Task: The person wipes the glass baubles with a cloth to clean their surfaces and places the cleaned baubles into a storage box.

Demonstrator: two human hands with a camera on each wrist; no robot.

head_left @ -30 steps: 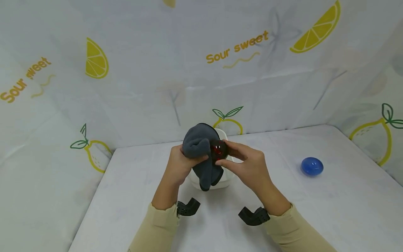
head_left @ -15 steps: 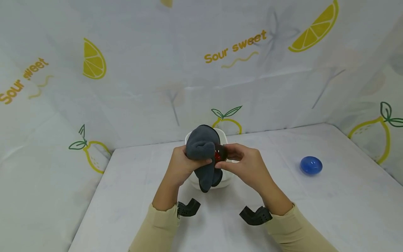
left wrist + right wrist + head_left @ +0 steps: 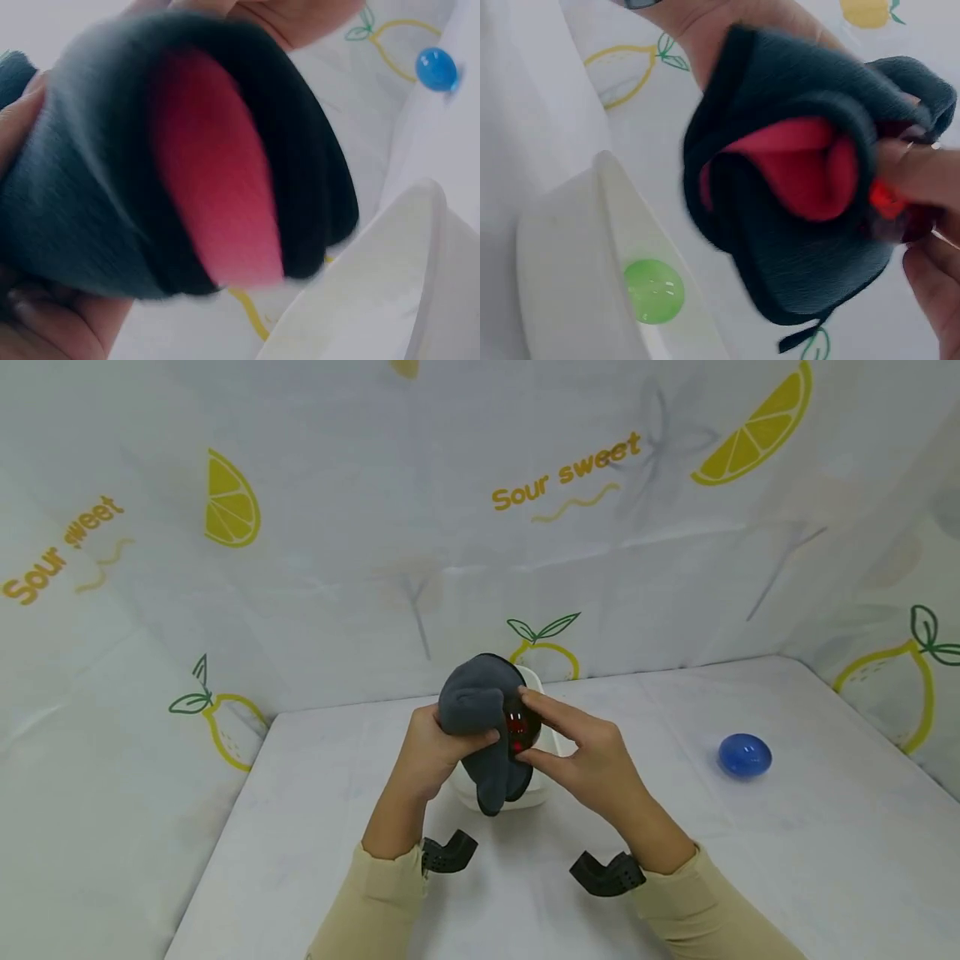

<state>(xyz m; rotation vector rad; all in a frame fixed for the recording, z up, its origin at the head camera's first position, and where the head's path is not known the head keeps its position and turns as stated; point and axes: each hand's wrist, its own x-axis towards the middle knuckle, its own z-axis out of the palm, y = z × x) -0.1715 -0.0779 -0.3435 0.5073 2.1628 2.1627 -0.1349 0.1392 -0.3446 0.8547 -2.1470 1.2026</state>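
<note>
My left hand grips a folded dark grey cloth with a black edge. Pink lining shows inside its folds in the left wrist view. A dark red, glossy ball sits against the cloth's right side. Thumb and fingers of my right hand pinch this ball from the right, and part of it is hidden by the cloth. Both hands are held above a white tub, which the cloth partly covers in the head view.
Inside the tub lies a green ball, seen in the right wrist view. A blue ball rests on the white-covered table, well to the right. Behind the table hangs a white curtain with lemon prints.
The right fingers have shifted on the red ball, from curled behind it half a second ago to straighter across its top. The left hand keeps its grip on the cloth.
</note>
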